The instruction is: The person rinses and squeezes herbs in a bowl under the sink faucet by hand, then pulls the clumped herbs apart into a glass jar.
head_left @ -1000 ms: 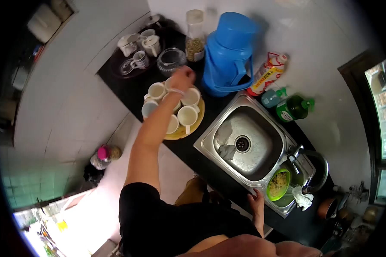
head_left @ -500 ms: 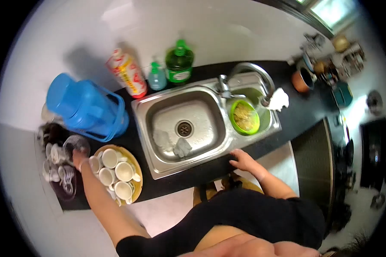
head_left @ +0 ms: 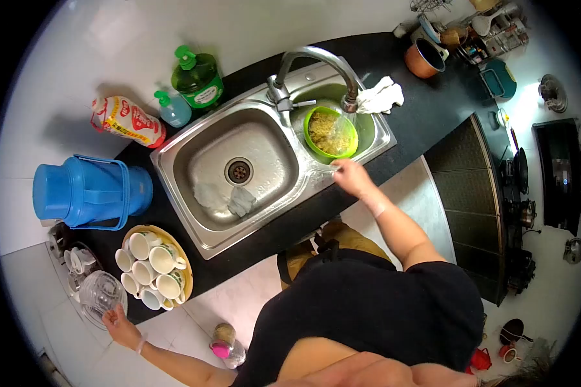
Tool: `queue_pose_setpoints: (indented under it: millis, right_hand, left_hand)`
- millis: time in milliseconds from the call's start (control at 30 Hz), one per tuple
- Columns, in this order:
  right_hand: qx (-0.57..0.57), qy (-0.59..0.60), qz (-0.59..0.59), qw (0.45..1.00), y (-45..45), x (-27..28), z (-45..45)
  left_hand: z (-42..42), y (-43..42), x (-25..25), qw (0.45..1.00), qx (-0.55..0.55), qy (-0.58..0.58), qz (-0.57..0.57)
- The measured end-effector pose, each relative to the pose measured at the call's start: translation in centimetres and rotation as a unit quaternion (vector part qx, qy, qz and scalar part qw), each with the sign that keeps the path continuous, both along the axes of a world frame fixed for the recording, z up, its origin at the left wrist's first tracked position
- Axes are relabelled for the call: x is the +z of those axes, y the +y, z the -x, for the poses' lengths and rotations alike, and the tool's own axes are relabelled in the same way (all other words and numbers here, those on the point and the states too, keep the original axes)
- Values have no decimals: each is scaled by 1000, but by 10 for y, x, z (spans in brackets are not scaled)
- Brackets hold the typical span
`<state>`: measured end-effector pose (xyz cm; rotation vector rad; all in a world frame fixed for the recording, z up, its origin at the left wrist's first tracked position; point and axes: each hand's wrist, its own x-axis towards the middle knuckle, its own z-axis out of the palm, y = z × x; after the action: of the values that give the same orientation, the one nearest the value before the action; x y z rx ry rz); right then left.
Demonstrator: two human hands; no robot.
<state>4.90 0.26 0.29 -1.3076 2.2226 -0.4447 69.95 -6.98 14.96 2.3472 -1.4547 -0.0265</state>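
Note:
At the far left, my left hand (head_left: 121, 327) pinches the rim of a clear, ringed, dome-shaped cover (head_left: 101, 291). The cover is tilted over a tray of cups and glassware (head_left: 77, 261), hiding part of it. Beside it stands a yellow-rimmed tray (head_left: 186, 267) with several white mugs (head_left: 144, 271). My right hand (head_left: 354, 179) is at the front edge of the steel sink (head_left: 221, 240), just below a green bowl (head_left: 350, 152). Its fingers are closed together; whether they hold anything is unclear. Yellowish food and something see-through lie in the bowl under the faucet (head_left: 350, 102).
Grey cloths (head_left: 241, 201) lie in the large basin. A blue jug (head_left: 77, 193), a red-and-white pouch (head_left: 130, 121) and green pump bottles (head_left: 199, 79) line the wall. Right of the sink are a white cloth (head_left: 381, 95) and a copper-coloured pot (head_left: 425, 59). Jars (head_left: 224, 345) stand on the floor.
My left hand has drawn back toward me from the glassware, bringing the clear cover. My right hand has gone from resting on the counter edge to the sink rim, fingers now closed. The view has turned.

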Motion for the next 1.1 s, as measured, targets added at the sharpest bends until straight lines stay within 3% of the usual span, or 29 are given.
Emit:
queue_pose_setpoints:
  millis: [33, 100, 167, 200, 300, 333, 400, 500, 533, 700, 767, 833, 867, 967, 1000, 1100]
  right_hand:
    - [-22, 5, 8, 1000, -4, 17, 15]
    - [-67, 60, 100, 991, 0, -14, 72]
    - [-152, 25, 76, 985, -7, -6, 113]
    - [-157, 71, 36, 984, -12, -3, 134]
    - [-121, 129, -32, 984, -22, -25, 202]
    - [-106, 165, -22, 980, -27, -21, 210]
    - [-70, 214, -49, 973, -36, -29, 240]
    - [53, 233, -49, 970, -55, -37, 279]
    - [93, 258, 33, 961, -59, -50, 293]
    - [157, 155, 34, 975, -98, -40, 346]
    - [187, 48, 224, 955, -120, -50, 352]
    - [270, -133, 142, 943, -138, 15, 335]
    - [272, -153, 117, 943, -147, 23, 327]
    - [314, -133, 63, 938, -178, -3, 310]
    - [352, -24, -12, 936, -170, 25, 309]
    - [350, -60, 66, 932, -174, 23, 307]
  left_hand:
    - [17, 10, 11, 1000, 6, -10, -24]
    - [38, 29, 3, 989, -57, 120, 63]
    - [82, 45, 6, 945, -128, 282, 109]
    - [110, 49, 13, 942, -132, 295, 93]
    - [196, 61, 30, 940, -175, 293, -14]
    - [223, 62, 39, 949, -230, 203, -70]
    - [283, 69, 44, 930, -287, 206, -103]
    - [375, 80, 45, 901, -363, 200, -131]
    - [405, 84, 45, 891, -384, 195, -139]
    - [550, 98, 42, 862, -428, 173, -211]
    - [594, 95, 40, 832, -491, 140, -216]
    - [632, 94, 31, 804, -533, 162, -205]
    - [653, 92, 31, 793, -549, 152, -214]
    - [704, 87, 16, 757, -600, 125, -225]
    - [720, 85, 12, 745, -618, 115, -224]
    - [755, 80, -4, 717, -659, 71, -214]
